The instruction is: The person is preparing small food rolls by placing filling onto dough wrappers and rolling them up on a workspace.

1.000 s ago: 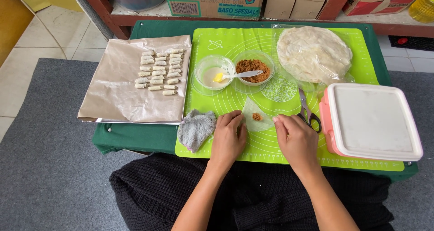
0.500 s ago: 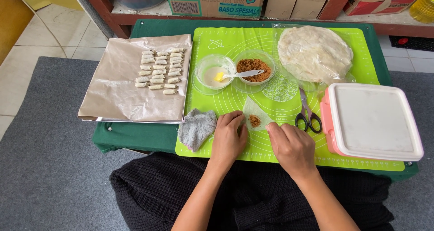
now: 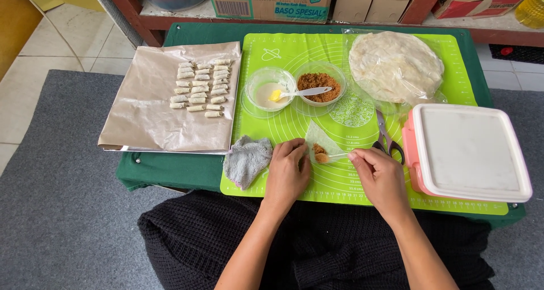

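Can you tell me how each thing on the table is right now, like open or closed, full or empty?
Pink plastic box with white lid: closed.
Black-handled scissors: lying shut on the green mat.
Small triangular wrapper piece: flat, brown filling on it, pinched by left hand and right hand.
Clear bowl of brown filling: partly full.
Clear bowl with yellow brush: nearly empty.
Stack of round wrappers: covered in clear plastic.
Paper-lined tray: holding rows of finished rolls.
Grey cloth: crumpled.

Grey carpet (image 3: 56, 222) (tiled floor (image 3: 34, 91) beyond)

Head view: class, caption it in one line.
Two hands fold a small filled wrapper on a green mat.
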